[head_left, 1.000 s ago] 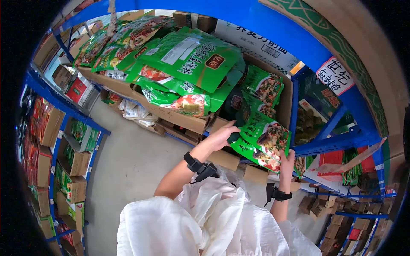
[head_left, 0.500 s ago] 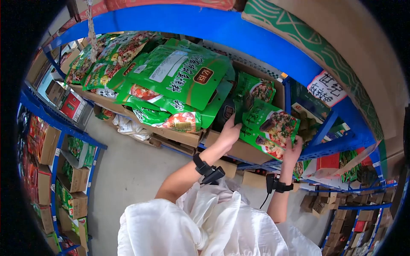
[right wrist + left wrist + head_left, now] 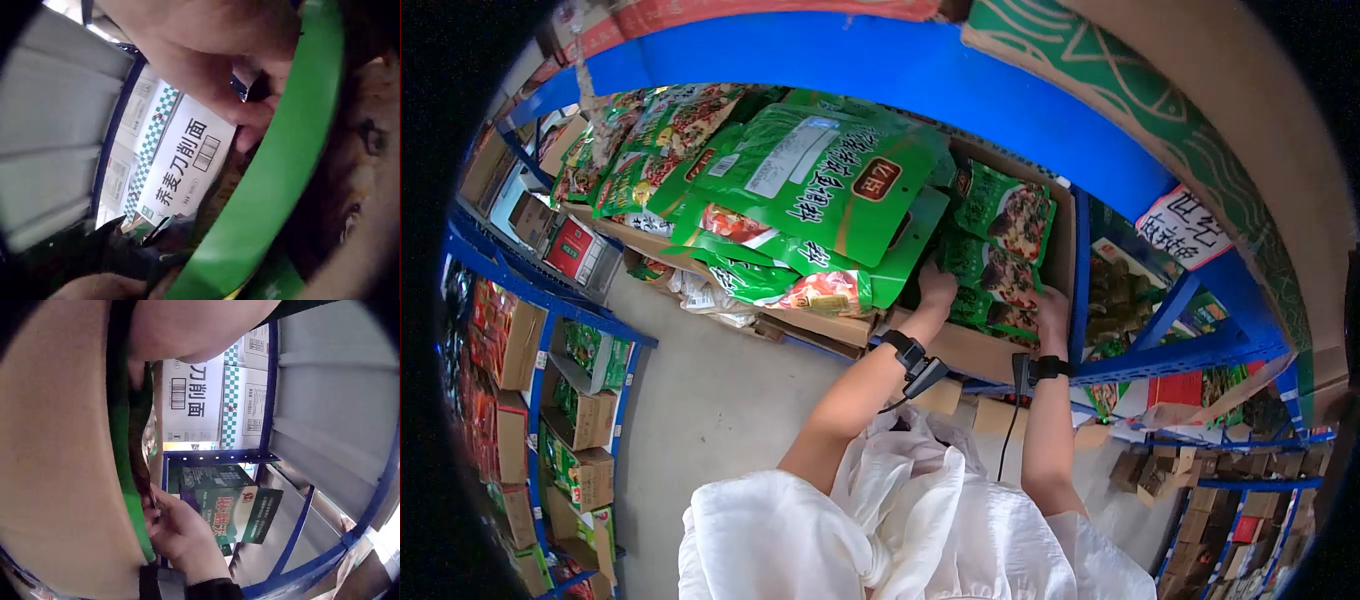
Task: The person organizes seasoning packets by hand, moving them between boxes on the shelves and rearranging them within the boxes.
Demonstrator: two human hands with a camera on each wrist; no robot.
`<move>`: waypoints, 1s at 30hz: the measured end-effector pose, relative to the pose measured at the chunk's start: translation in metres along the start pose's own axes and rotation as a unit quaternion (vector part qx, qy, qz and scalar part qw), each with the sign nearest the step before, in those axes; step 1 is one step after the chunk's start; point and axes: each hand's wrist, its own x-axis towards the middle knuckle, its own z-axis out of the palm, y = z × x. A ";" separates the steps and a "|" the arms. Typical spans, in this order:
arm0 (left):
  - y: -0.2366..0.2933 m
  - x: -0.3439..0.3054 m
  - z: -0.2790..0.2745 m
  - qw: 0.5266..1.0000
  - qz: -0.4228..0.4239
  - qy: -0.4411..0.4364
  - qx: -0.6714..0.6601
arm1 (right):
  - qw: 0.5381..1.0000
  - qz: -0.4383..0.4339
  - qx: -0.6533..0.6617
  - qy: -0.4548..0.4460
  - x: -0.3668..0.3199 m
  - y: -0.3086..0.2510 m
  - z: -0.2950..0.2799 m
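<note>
Inside a cardboard box, my left hand and right hand grip opposite sides of a green food packet with a dish printed on it. Another packet of the same look lies behind it. In the left wrist view, the fingers of my right hand pinch the edge of the packet. The right wrist view has the packet's green edge close up, against the fingers of my right hand. My left fingertips are hidden in the box's shadow.
Large green pouches are piled left of my hands, overhanging their box. A blue shelf beam crosses above, and a blue upright stands on the right. A handwritten sign hangs at upper right. Stocked shelves line the left.
Both hands have brought the packet from the box's front right, where it was tilted, back and down into the box. My left hand has moved deeper beside the pouch pile.
</note>
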 end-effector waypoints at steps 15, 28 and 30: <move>0.115 -0.106 -0.069 0.749 0.437 -0.065 0.494 | 0.943 -0.171 -0.283 0.033 -0.037 0.027 -0.024; 0.084 -0.091 -0.071 0.704 0.369 -0.187 0.576 | 0.911 -0.147 -0.382 0.049 -0.043 0.033 -0.020; 0.081 -0.090 -0.074 0.697 0.419 -0.165 0.559 | 0.918 -0.133 -0.366 0.076 -0.034 0.038 -0.023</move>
